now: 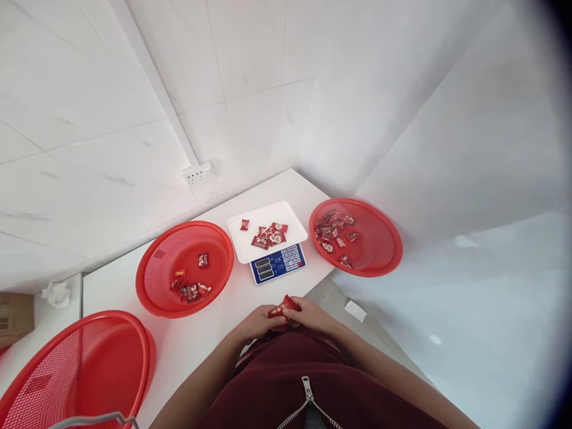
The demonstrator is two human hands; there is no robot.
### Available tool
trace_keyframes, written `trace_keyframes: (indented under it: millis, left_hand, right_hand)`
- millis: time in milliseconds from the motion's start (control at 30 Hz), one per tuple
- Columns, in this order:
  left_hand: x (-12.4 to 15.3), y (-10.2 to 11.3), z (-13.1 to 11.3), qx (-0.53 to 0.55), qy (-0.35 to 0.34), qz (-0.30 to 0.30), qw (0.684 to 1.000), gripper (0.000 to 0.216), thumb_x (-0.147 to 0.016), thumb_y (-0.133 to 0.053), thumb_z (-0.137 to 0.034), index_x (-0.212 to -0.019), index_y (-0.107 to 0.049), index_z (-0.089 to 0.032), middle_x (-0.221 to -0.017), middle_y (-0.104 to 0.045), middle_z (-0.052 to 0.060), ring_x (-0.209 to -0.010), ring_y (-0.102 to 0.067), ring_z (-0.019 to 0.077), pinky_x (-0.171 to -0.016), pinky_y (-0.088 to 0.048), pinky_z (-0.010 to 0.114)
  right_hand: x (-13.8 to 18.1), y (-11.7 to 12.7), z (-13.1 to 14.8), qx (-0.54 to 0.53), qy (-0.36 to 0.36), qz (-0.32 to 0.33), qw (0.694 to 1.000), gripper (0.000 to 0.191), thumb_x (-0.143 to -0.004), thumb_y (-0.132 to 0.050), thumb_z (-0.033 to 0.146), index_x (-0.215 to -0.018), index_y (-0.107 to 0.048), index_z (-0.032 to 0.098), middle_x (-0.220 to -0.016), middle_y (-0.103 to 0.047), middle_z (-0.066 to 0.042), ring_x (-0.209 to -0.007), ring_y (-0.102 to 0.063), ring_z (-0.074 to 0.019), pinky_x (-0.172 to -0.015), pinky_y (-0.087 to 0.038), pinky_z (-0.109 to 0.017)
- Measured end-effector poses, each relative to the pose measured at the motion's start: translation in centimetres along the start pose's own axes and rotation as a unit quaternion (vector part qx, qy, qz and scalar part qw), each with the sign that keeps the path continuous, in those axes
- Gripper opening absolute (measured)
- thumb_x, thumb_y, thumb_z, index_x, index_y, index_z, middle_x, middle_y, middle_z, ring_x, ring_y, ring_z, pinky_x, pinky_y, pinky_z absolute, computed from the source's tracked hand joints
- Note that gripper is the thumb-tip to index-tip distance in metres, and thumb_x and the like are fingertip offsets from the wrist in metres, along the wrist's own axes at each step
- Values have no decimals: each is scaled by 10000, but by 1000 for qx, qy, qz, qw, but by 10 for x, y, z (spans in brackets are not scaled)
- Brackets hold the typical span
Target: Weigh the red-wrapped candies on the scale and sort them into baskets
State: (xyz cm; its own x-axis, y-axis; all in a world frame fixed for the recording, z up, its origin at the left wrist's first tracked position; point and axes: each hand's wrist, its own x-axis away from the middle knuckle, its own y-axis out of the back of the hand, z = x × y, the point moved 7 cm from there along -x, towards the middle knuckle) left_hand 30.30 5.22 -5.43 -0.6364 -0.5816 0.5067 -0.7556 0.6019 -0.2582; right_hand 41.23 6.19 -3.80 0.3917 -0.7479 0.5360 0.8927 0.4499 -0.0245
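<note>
The left hand (pixel 258 325) and right hand (pixel 313 316) are drawn together just off the near edge of the white bench (pixel 214 339), close to the body. Their fingertips pinch a small bunch of red foil-wrapped sweets (pixel 282 309) between them. Such slick wrappers probably slide easily, so a snug fingertip grip, held low over the bench, seems the safest way to keep any from dropping to the floor.

Straight ahead, mid-bench, stands a blue-faced digital scale (pixel 277 263). Its white rectangular tray (pixel 241 249) carries a few more red sweets (pixel 269 235), one lying apart toward the tray's left side. Near the scale on the left sits a round red plastic mesh basket (pixel 154 268) with a handful of wrapped sweets (pixel 190 289). A matching red basket (pixel 379 238) at the bench's right edge holds a bigger scatter (pixel 333 232). A larger red mesh basket (pixel 89 369) sits at the near left corner.
</note>
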Motion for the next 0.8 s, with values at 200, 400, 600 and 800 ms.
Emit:
trace_keyframes:
  millis: [200,400,600,800]
  left_hand:
    - [5,3,6,-23,14,-5,1000,424,-688,-614,-500,-919,-660,-147,-812,-639,28,-731,-529,146,-738,-400,292]
    - [4,3,-2,-64,13,28,998,344,-715,-596,-467,-829,-653,-148,-750,-622,9,-712,-527,139,-738,-402,279]
    - [-13,22,-30,-205,-25,-34,978,361,-746,-555,-470,-912,-636,-159,-854,-650,36,-797,-561,171,-753,-430,292]
    - [-40,108,-79,-245,-46,-264,932,561,-809,-493,-449,-1300,-400,-195,-1345,-445,122,-1191,-448,237,-929,-396,342]
  right_hand:
    - [-4,-2,0,58,13,-24,998,324,-698,-627,481,-716,-571,163,-650,-599,5,-611,-530,-135,-569,-417,-243]
    - [-8,-3,-8,47,20,-12,999,337,-707,-610,488,-729,-577,153,-675,-601,-2,-628,-526,-136,-580,-416,-247]
    - [-19,17,-5,-6,-6,-55,998,349,-681,-632,493,-767,-553,164,-662,-596,5,-593,-530,-126,-550,-427,-243]
    - [-26,51,9,-50,4,-120,992,344,-702,-605,495,-787,-532,170,-715,-633,-14,-631,-561,-131,-573,-429,-243]
